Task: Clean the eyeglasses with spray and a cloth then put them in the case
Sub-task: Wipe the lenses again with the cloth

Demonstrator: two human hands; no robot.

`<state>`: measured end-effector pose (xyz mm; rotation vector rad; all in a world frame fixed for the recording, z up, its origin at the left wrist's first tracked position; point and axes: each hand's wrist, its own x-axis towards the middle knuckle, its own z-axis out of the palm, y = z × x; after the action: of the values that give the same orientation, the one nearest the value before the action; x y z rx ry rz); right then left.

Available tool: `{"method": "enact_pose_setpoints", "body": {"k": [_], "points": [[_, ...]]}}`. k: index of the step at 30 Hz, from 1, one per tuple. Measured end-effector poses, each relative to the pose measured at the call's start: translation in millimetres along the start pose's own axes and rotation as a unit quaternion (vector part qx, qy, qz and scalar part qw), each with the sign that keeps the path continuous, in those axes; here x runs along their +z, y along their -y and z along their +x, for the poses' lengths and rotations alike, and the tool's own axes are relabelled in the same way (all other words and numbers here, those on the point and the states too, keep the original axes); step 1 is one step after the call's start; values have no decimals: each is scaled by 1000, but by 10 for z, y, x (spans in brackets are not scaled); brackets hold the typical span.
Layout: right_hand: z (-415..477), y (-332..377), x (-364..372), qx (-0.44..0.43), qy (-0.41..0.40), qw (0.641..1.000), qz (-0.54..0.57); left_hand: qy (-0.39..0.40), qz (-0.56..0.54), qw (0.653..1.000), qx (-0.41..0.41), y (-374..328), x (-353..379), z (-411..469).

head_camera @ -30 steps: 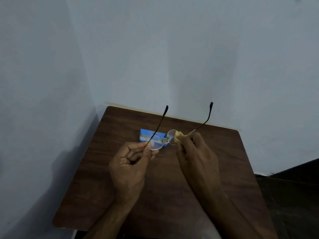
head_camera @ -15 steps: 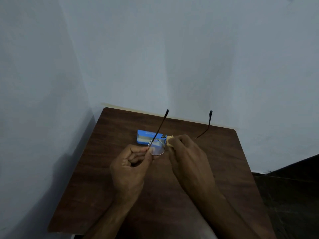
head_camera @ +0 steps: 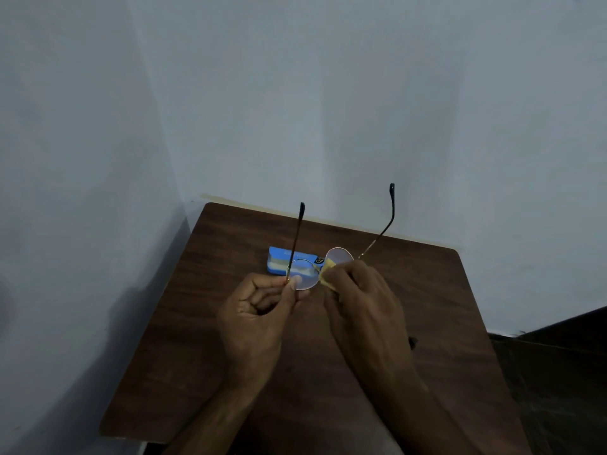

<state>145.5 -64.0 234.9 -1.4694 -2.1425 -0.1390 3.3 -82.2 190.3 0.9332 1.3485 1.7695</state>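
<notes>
The eyeglasses (head_camera: 315, 270), a thin round-lensed wire frame, are held in the air above the far half of a dark wooden table (head_camera: 203, 339), with both temples unfolded and pointing away from the wearer toward the wall (head_camera: 328, 110). The frame is gripped at its left lens rim and hinge by the left hand (head_camera: 256, 326), which is closed into a loose fist with the rim pinched between thumb and forefinger. A small yellow cloth (head_camera: 326, 274) is pressed against the right lens near the bridge by the right hand (head_camera: 361, 307), whose fingers are curled shut around the cloth; only its edges show beyond the fingertips. A blue case (head_camera: 279, 262) lies on the table just behind the glasses, partly seen through the left lens; whether it stands open or closed cannot be determined. A small dark item (head_camera: 412, 340) shows at the edge of the right wrist and cannot be identified. No spray bottle is identified in view. The task is judged to be at the wiping step: the right lens is under the cloth, and whether the left lens has been wiped cannot be told from its appearance. Whether spray has been applied cannot be confirmed. Outstanding, by this assessment, are completion of the wiping, folding of the two temples, and placement of the glasses in the case, none of which is yet done.
</notes>
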Motion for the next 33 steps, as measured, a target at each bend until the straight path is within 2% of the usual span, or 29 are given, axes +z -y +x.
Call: {"method": "enact_pose_setpoints", "body": {"k": [2, 6, 9, 14, 20, 25, 29, 31, 33], "points": [[37, 37, 11, 2, -21, 1000, 10, -4, -4, 1000, -2, -4, 9, 9], [35, 37, 42, 10, -3, 997, 72, -8, 3, 1000, 9, -4, -30, 65], [85, 2, 24, 3, -35, 999, 42, 5, 20, 1000, 19, -16, -13, 51], [95, 29, 37, 47, -2, 994, 99, -5, 26, 1000, 11, 8, -18, 85], [196, -172, -81, 39, -78, 996, -8, 8, 9, 1000, 14, 24, 4, 77], [138, -82, 22, 43, -24, 999, 4, 17, 23, 1000, 2, 79, -3, 86], [170, -118, -67, 48, -65, 996, 43, 24, 21, 999, 5, 94, 4, 101], [156, -6, -70, 26, -24, 993, 112, 41, 30, 999, 13, 111, 15, 97], [125, 70, -35, -3, 31, 992, 123, 54, 42, 997, 30, 125, 11, 102]]}}
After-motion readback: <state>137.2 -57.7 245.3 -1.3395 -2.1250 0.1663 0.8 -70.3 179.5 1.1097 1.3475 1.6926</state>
